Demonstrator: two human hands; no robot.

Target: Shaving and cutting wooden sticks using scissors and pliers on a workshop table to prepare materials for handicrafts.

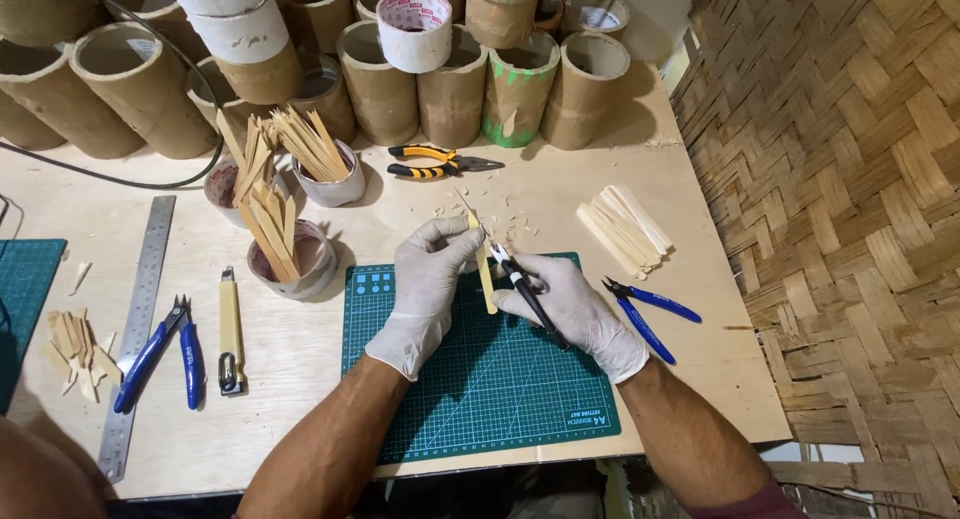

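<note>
Bamboo strip [484,269] upright in left hand [428,284]

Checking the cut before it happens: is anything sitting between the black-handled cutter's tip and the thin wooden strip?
Nothing visible. The right hand holds the black-handled cutter with its tip right at the thin wooden strip, which the left hand's fingers pinch above the green cutting mat.

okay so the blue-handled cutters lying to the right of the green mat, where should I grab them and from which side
Grip the blue-handled cutters around both blue handles, near the far-right ends, coming from above on the right. The dark jaws point left toward the cutting mat and the right hand, so the handles are the free, safer end. They lie flat and slightly spread on the table.
</note>
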